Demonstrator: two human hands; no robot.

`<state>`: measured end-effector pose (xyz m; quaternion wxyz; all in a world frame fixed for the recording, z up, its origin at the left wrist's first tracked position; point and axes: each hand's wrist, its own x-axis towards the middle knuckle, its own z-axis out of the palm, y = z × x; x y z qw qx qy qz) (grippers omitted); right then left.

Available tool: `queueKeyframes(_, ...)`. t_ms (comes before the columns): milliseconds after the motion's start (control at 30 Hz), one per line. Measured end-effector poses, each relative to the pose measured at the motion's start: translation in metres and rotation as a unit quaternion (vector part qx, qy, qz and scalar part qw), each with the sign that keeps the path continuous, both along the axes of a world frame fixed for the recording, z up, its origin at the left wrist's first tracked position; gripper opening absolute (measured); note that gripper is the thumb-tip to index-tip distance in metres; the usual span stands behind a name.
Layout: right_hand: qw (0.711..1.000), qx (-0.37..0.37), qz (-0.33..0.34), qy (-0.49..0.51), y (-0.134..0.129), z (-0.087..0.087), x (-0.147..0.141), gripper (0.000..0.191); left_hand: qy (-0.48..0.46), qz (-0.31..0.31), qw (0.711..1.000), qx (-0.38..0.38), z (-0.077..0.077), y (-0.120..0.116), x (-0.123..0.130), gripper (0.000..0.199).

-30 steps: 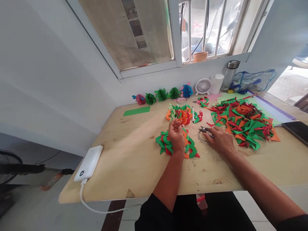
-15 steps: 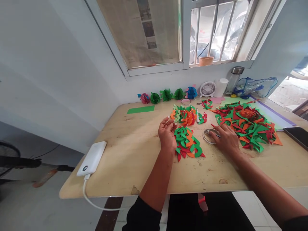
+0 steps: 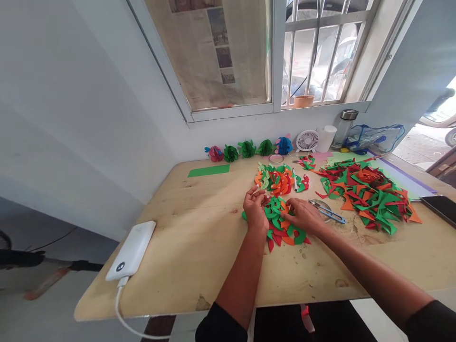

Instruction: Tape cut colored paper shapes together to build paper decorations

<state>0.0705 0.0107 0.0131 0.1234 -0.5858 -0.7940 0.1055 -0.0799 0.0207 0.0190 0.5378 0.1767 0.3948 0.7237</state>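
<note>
My left hand (image 3: 254, 206) hovers at the left side of a loose pile of cut paper pieces (image 3: 280, 233), green, red and orange with curved edges. Its fingers are curled together; what they hold, if anything, is hidden. A green paper tip (image 3: 244, 216) shows just left of this hand. From the right, my right hand (image 3: 304, 216) reaches over the pile, thumb and fingers apart around an orange piece, gripping nothing I can see. Beside it, a blue craft knife (image 3: 331, 213) lies across a clear round ring (image 3: 322, 205).
Behind is a second group of curved paper pieces (image 3: 276, 179) with a white pen (image 3: 295, 180). A big heap of paper scraps (image 3: 370, 194) lies right. Paper honeycomb figures (image 3: 247, 148), a small fan (image 3: 307, 141) and a bottle (image 3: 345, 129) line the wall. A power bank (image 3: 131, 251) sits left.
My right hand has let go of the craft knife, leaving it on the ring, and moved left to the paper pile. A green tip now shows beside my left hand. The view has shifted slightly.
</note>
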Motion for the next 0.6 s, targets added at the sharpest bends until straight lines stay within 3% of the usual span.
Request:
queueKeyframes(167, 0.999, -0.012, -0.032, -0.025, 0.002, -0.004, -0.007, 0.02, 0.029, 0.001, 1.0, -0.006, -0.011, 0.0, 0.005, 0.041)
queueKeyframes(400, 0.998, -0.031, -0.041, 0.023, -0.001, -0.006, -0.008, 0.008, 0.041, -0.006, 0.999, -0.003, -0.018, 0.0, 0.006, 0.043)
queueKeyframes(600, 0.975, -0.096, -0.057, 0.192, 0.005, -0.007, 0.004, 0.012, 0.06, -0.019, 0.998, 0.014, -0.012, -0.004, 0.006, 0.04)
